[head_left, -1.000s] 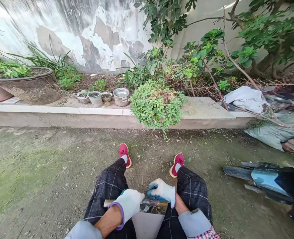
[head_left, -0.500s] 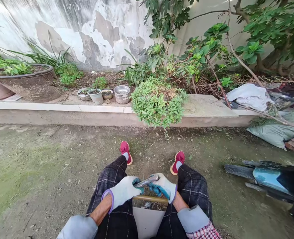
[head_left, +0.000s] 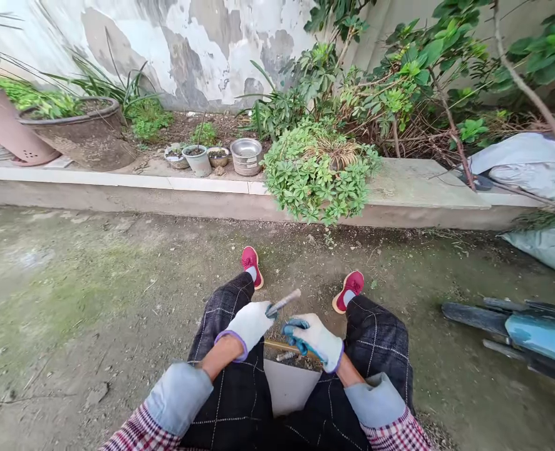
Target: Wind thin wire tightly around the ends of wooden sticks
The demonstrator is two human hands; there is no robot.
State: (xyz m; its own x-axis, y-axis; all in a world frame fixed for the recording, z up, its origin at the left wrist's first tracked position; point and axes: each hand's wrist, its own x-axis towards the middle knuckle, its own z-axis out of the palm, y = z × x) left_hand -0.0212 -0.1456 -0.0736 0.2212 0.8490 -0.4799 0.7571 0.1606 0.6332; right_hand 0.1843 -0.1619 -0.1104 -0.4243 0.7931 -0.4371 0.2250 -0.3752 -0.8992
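Between the knees of a seated person, both gloved hands work close together over a white container (head_left: 287, 388) on the ground. Left hand (head_left: 252, 324), white glove with purple cuff, is closed around one end of a thin grey metal rod (head_left: 284, 302); rod sticks out up and to the right, free end in the air above the gap between the legs. Right hand (head_left: 316, 339), white glove with blue-coated fingers, sits just beside the left, fingers curled and bent down toward a yellowish stick (head_left: 284, 346) lying across the container's top; can't tell if it actually grips it. Hands near each other, not touching. Dark debris sits under the stick at the container's mouth. Checked dark trousers, red shoes (head_left: 250, 262) planted apart on the dirt. Beyond the feet, a concrete ledge (head_left: 413, 191) carries a leafy green plant (head_left: 319, 178), a metal bowl (head_left: 246, 155), small pots (head_left: 197, 160) and a big brown planter (head_left: 87, 134). Scooter part (head_left: 526, 332) at right.
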